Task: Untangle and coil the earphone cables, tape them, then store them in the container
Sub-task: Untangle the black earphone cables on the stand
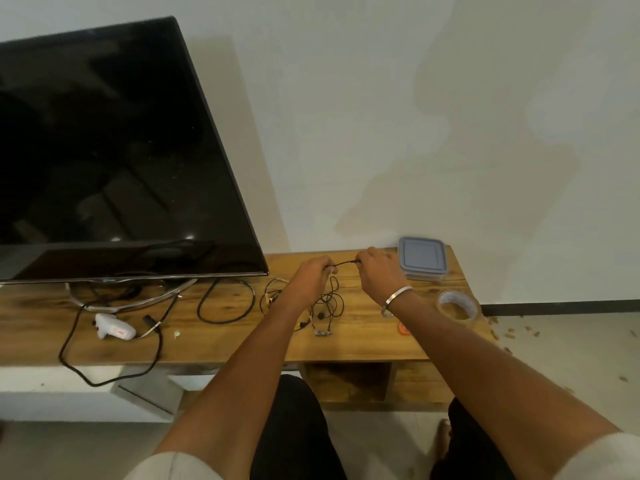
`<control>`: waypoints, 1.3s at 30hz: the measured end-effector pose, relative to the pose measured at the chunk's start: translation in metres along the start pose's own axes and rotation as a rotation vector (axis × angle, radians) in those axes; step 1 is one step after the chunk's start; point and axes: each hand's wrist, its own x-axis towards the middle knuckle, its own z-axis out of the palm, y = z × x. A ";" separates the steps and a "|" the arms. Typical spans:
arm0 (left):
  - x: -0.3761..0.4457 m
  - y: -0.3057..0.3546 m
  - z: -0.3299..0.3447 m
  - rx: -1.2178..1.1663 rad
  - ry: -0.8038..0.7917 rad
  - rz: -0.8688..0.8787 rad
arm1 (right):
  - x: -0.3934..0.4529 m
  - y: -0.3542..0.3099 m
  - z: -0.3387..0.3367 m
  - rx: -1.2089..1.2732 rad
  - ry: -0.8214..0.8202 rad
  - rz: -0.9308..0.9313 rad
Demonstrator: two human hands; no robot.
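A tangle of black earphone cables (pixel 330 301) lies on the wooden table (pixel 221 344), with earbuds near its front. My left hand (pixel 313 273) and my right hand (pixel 379 270) each pinch one stretch of black cable, held taut between them a little above the table. More cable hangs from that stretch down into the tangle. A blue-lidded plastic container (pixel 421 258), closed, stands at the back right by the wall. A roll of clear tape (pixel 457 308) lies at the table's right end. A second thin cable loop (pixel 273 294) sits partly under my left forearm.
A large dark TV (pixel 114 150) on a metal stand (pixel 128 299) fills the left of the table. A thick black cord (pixel 227 301) loops beside it and another trails over the front edge. A white gadget (pixel 114 328) and a small orange object (pixel 402 329) lie on the table.
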 end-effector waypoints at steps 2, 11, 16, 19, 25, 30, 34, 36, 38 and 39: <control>0.002 0.007 -0.001 0.015 0.002 0.031 | 0.000 -0.002 -0.003 0.110 -0.044 -0.005; 0.007 0.015 -0.006 -0.004 -0.014 0.102 | 0.013 -0.010 -0.011 -0.034 -0.104 -0.095; 0.009 0.006 -0.015 0.024 0.012 0.116 | 0.010 0.005 -0.013 -0.061 0.003 -0.024; 0.012 0.003 -0.019 0.047 0.020 0.116 | 0.009 0.015 -0.018 -0.057 0.040 0.032; 0.018 0.007 -0.017 0.028 0.020 0.138 | 0.009 0.024 -0.020 0.042 -0.012 0.109; 0.021 0.020 -0.009 0.021 0.006 0.168 | 0.008 0.010 -0.020 0.207 -0.066 0.025; 0.022 0.028 -0.005 0.053 0.003 0.168 | 0.011 -0.005 -0.022 0.133 -0.088 -0.055; 0.021 0.026 -0.006 0.049 0.001 0.172 | 0.013 -0.006 -0.022 -0.022 -0.089 -0.058; 0.019 0.021 -0.008 0.047 -0.010 0.177 | 0.011 -0.005 -0.022 -0.125 -0.082 -0.058; 0.019 0.019 -0.010 0.049 -0.018 0.172 | 0.010 -0.003 -0.022 -0.148 -0.073 -0.063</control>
